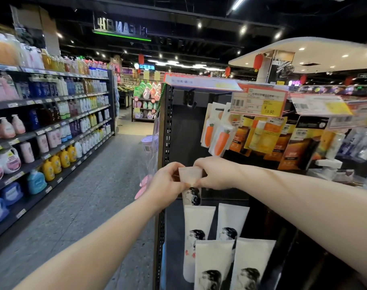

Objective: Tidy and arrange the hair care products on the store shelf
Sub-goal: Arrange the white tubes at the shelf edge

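A white tube [190,176] printed with a dark-haired woman's head is held up against the black end panel [184,130] of the shelf unit. My left hand [166,185] pinches its flat upper end from the left and my right hand [215,174] pinches it from the right. Below hang several matching white tubes [199,225], overlapping in two rows. The held tube's lower part sits just above the top one of them.
Hanging carrot-printed packs [220,141] and orange packs [260,132] fill the panel's upper right under price tags [260,102]. Across the grey aisle floor [84,197], long shelves of bottles [52,130] run along the left. A pink item [143,183] hangs at the panel's left edge.
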